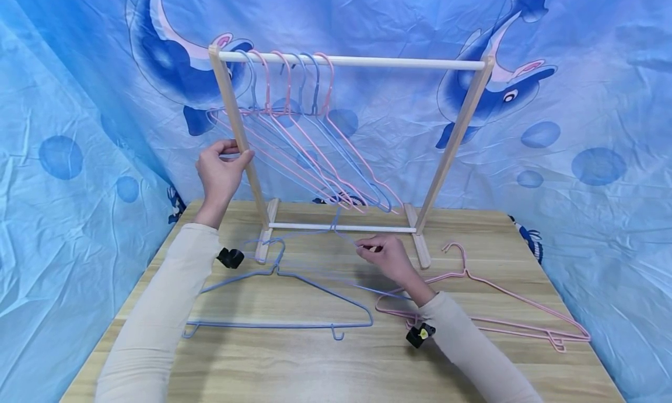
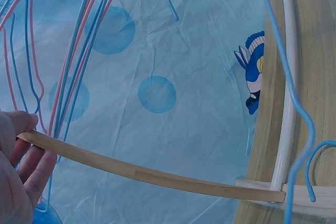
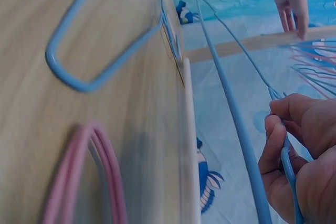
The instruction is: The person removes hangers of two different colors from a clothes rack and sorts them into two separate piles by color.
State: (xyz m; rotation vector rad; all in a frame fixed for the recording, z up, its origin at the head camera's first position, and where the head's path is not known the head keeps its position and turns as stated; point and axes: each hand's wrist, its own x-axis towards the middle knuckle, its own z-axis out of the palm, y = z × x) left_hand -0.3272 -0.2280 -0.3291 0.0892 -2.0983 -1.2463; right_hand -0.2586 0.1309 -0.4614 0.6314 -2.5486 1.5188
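Note:
My left hand (image 1: 220, 172) grips the left wooden post of a small garment rack (image 1: 255, 184), thumb on the near side. In the left wrist view the fingers (image 2: 39, 174) curl around the post (image 2: 152, 178). With my right hand (image 1: 389, 258) I pinch a blue hanger (image 3: 231, 95) near its neck; in the head view it is blurred, in front of the rack's lower bar, its hook upward. Several pink and blue hangers (image 1: 317, 88) hang on the left half of the top rail (image 1: 399, 62).
On the wooden table (image 1: 315, 368) lie a blue hanger (image 1: 325, 295) at left and pink hangers (image 1: 525, 298) at right, partly under my right forearm. A blue curtain (image 1: 604, 88) with whale prints hangs behind and around the table.

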